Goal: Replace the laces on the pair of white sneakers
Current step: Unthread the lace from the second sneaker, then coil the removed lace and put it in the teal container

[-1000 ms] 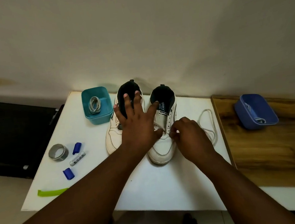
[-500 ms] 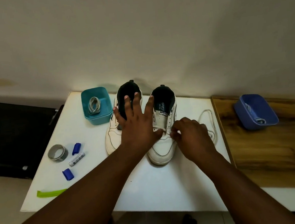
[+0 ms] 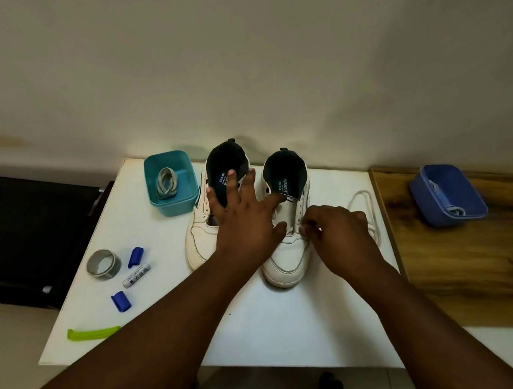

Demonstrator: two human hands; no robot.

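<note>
Two white sneakers with dark linings stand side by side on the white table [image 3: 260, 324], toes toward me. My left hand [image 3: 245, 223] lies spread and flat across both, fingers on the left sneaker [image 3: 198, 239] and thumb on the right sneaker [image 3: 288, 253]. My right hand [image 3: 336, 234] pinches a white lace [image 3: 365, 212] at the right sneaker's lower eyelets; the lace loops out to the right on the table. A grey lace [image 3: 166, 183] is coiled in the teal tub [image 3: 172, 208].
A blue tub [image 3: 448, 199] holding a lace sits on the wooden surface [image 3: 472, 268] at the right. A tape roll [image 3: 103, 263], a battery [image 3: 136, 274], two blue caps [image 3: 135, 256] and a green strip [image 3: 92, 332] lie on the table's left side.
My left hand has slid slightly forward over the sneakers with fingers spread wider. My right hand stays at the eyelets, shifted a little.
</note>
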